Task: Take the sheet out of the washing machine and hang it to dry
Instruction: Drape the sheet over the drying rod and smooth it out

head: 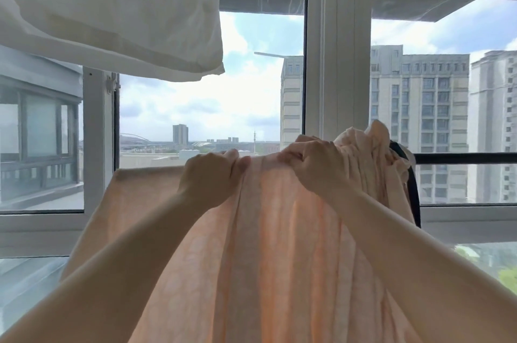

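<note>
The pale peach, faintly patterned cotton sheet [268, 245] is already out of the washing machine and draped over a black horizontal drying rail [464, 158] that runs in front of the white-framed window [330, 63]. To the left the cloth lies spread flat along the top edge; to the right it is still bunched into a thick gathered wad against the rail's black bend.

Both hands work at the top fold, close together. The left hand [209, 177] has its grip clamped on the sheet's upper edge, fingers curled over the fold, probably to anchor the part already spread so it does not slide back. The right hand [313, 166] has its grip closed on the gathered pleats just beside the wad, seemingly placed to draw that bunched cloth out along the rail.

A white fabric piece, perhaps a pillowcase [117, 12], hangs overhead at upper left, well apart from the sheet.

The hanging looks near its end; what remains, by my reckoning, is spreading the right portion so the damp cloth dries evenly.
</note>
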